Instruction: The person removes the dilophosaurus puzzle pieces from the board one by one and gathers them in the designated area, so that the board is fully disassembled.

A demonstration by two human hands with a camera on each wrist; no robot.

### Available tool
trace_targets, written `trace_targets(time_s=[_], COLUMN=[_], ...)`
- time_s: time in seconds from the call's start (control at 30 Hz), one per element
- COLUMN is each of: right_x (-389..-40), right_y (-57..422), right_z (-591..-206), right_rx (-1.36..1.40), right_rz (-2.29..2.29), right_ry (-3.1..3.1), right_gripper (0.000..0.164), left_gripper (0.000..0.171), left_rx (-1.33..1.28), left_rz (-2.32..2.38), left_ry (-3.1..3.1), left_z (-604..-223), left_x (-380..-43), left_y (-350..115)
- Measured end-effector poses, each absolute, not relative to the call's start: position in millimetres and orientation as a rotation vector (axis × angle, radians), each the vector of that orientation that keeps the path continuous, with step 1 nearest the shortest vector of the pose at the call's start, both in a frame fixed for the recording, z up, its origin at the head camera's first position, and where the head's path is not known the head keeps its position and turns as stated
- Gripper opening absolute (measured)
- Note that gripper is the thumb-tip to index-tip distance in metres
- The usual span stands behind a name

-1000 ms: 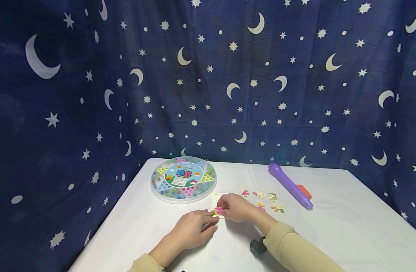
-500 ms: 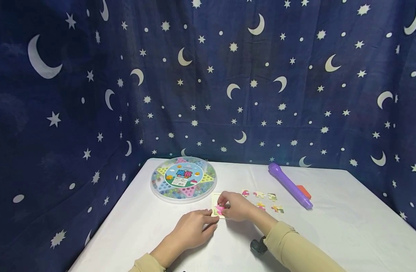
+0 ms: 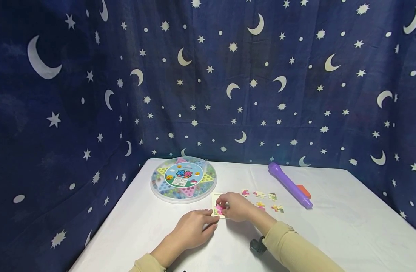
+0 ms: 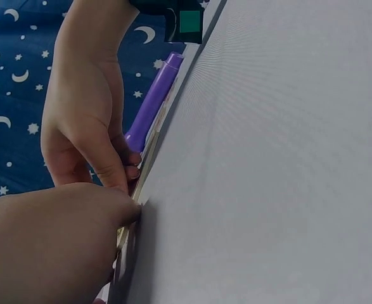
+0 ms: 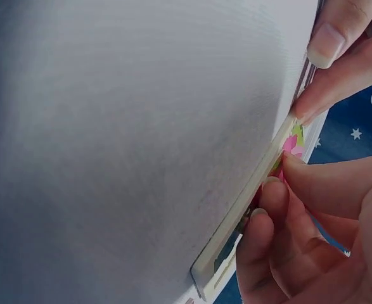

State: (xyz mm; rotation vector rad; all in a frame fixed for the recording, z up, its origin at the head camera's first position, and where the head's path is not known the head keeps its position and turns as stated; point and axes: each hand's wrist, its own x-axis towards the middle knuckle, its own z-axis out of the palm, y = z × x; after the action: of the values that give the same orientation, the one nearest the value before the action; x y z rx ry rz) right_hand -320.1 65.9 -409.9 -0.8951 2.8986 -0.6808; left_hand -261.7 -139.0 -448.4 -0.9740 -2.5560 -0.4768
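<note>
A small cream puzzle tray [image 3: 213, 200] lies on the white table between the two hands. In its near left corner is a pink-and-green jigsaw piece [image 3: 218, 210]. My right hand [image 3: 237, 206] pinches this piece between thumb and bent fingers; the right wrist view shows the thumb tip on the piece [image 5: 293, 144] just above the tray's rim [image 5: 230, 231]. My left hand [image 3: 194, 227] rests at the tray's near left edge, fingers extended and touching the rim. Part of the tray is hidden beneath the right hand.
Several loose jigsaw pieces [image 3: 259, 194] lie right of the tray. Behind the left hand is a round Chinese checkers set [image 3: 183, 179]. A purple stick with a rounded end [image 3: 289, 185] lies farther right beside an orange block [image 3: 304, 191]. A starry curtain [image 3: 208, 94] surrounds the table.
The pink-and-green piece has turned and settled flatter into the tray's near left corner. My left fingertips have drawn back from the piece to the tray's edge. The right hand has barely shifted.
</note>
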Motion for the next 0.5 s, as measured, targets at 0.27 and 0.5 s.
trace_targets(time_s=[0.27,0.5], right_x=[-317.0,-316.0], right_y=[64.3,61.9], right_z=[-406.3,-403.6], right_rx=[-0.870,-0.868], right_rz=[-0.659,-0.630], right_ry=[2.935,2.971], right_gripper=[0.028,0.028], left_gripper=[0.026,0.026], left_rx=[-0.974,-0.974], left_rz=[-0.468,-0.467], left_ry=[-2.569,-2.577], left_z=[-448.2,-447.2], left_x=[-262.0,-260.7], left_y=[-138.7,-138.4])
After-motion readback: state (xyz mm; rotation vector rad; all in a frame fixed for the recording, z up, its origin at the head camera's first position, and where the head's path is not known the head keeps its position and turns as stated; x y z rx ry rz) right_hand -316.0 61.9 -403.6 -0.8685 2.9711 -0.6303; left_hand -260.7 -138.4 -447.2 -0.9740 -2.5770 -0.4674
